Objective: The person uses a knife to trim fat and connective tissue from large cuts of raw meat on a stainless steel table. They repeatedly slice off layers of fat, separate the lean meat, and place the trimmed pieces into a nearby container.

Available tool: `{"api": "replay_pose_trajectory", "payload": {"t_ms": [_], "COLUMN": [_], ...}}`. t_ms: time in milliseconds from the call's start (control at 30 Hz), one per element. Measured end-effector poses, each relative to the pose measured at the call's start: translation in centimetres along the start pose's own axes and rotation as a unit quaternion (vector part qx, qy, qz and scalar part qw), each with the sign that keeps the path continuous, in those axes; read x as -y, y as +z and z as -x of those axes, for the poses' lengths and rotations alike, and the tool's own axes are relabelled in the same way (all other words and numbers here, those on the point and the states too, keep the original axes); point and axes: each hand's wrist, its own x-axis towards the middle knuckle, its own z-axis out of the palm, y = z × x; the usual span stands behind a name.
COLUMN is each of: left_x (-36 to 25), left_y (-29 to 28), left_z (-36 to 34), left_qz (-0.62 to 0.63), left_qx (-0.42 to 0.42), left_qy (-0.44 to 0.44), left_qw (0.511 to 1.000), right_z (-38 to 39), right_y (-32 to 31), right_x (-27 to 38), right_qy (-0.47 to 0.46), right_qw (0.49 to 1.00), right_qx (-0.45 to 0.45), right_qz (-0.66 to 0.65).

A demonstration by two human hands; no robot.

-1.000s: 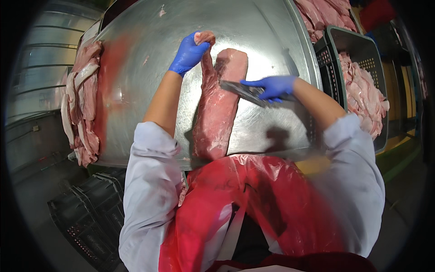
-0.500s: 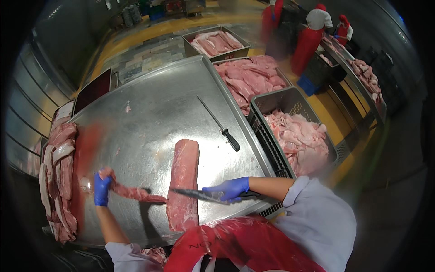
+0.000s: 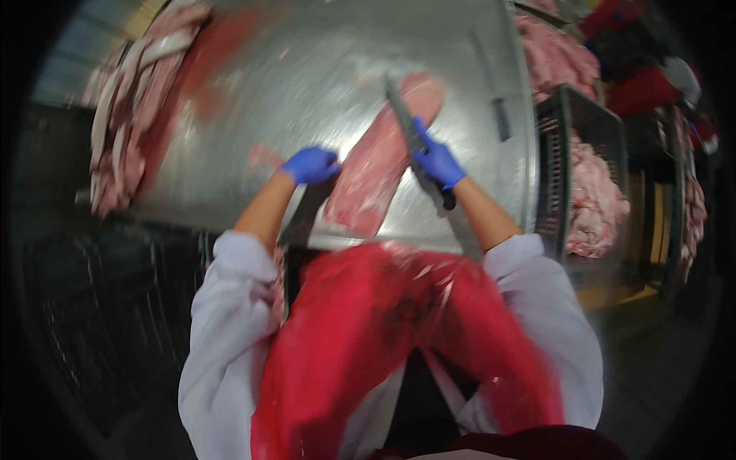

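A long pink pork loin (image 3: 368,172) lies at a slant on the metal table before me. My right hand (image 3: 438,159), blue-gloved, is closed round the handle of a knife (image 3: 405,115). Its blade points away from me and lies over the loin's far right part. At the loin's left edge is my left hand (image 3: 310,165), also blue-gloved, with its fingers curled. What sits in those fingers is hidden. A small strip of meat (image 3: 264,156) shows just left of that hand, blurred; I cannot tell whether it is gripped.
A sharpening steel (image 3: 491,92) lies on the metal table (image 3: 307,84) to the right. Beyond the right edge stand a crate (image 3: 563,192) of pale trimmings and a heap of pink meat (image 3: 560,57). Long meat slabs (image 3: 146,107) are piled along the left edge.
My view has tilted down. The left hand has come in close to the loin from the left. The knife, earlier across the loin, now points away from me, and the loin appears slanted.
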Motion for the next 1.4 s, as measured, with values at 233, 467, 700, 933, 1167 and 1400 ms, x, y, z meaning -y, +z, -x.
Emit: {"api": "replay_pose_trajectory", "payload": {"t_ms": [233,467,700,933,1167,1400], "left_x": [-2.8,-2.9,-1.7,-5.6,-4.7,-4.5], "left_y": [-2.4,-4.7,-7.4,-14.1,-12.8,-11.4], "left_z": [0.8,2.1,6.1,12.0,26.0,39.1], "left_qz": [-0.057,-0.09,-0.103,-0.136,-0.173,0.108], "left_qx": [-0.062,-0.067,-0.09,-0.215,-0.247,-0.306], "left_qy": [0.03,0.034,0.017,0.006,-0.092,-0.353], "left_qw": [0.996,0.993,0.99,0.967,0.949,0.878], "right_z": [-4.3,6.9,6.6,1.5,4.3,0.4], "right_y": [7.9,4.1,6.5,13.5,11.9,16.3], "right_x": [3.5,6.7,8.9,7.7,10.2,10.1], "right_qy": [-0.112,-0.038,-0.035,-0.079,-0.17,-0.242], "right_qw": [0.987,0.952,0.926,0.951,0.902,0.864], "right_qx": [0.086,0.283,0.337,0.29,0.39,0.426], "right_qz": [0.08,0.106,0.165,0.073,0.068,0.113]}}
